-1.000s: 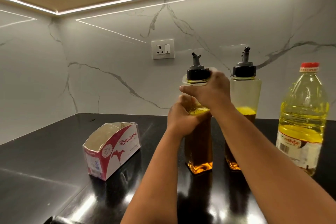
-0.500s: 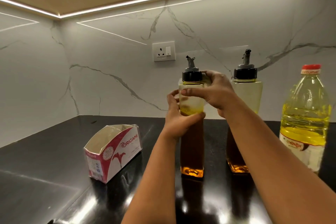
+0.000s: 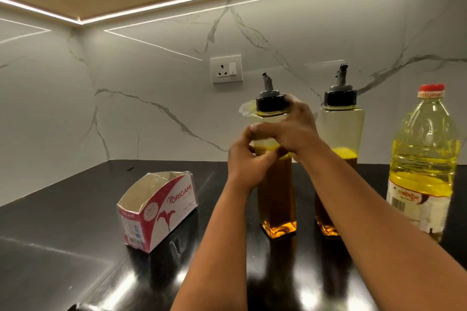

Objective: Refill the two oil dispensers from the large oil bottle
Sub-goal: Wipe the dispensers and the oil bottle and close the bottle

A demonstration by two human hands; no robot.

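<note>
Here, your black counter (image 3: 63, 247) fills the lower frame under a marble wall (image 3: 151, 108), and everything for the job stands in the right half. Far right is the big bottle (image 3: 424, 166), upright, red cap on, about half full of yellow oil. Left of it, just right of centre, the two dispensers stand side by side, both upright with long axes vertical and spouts pointing up; both carry dark oil to roughly mid-height. The second dispenser (image 3: 340, 129) is untouched behind your right forearm. The near dispenser (image 3: 275, 184), at centre frame, is the one you hold: your left hand (image 3: 249, 161) curls round its body at mid-height, and your right hand (image 3: 293, 131) wraps the shoulder just above, fingers reaching toward the black cap (image 3: 271, 103). Both hands are closed on it, one stacked over the other. A bit of pale tissue (image 3: 246, 110) pokes out left of the cap, though how it's held I can't tell. The cap sits directly above your right fingers, along the bottle's own axis, so your right hand is the nearer one for twisting it off while the left steadies the body. At lower left sits an open tissue box (image 3: 156, 212), well apart, and a socket (image 3: 226, 69) is on the wall above.
</note>
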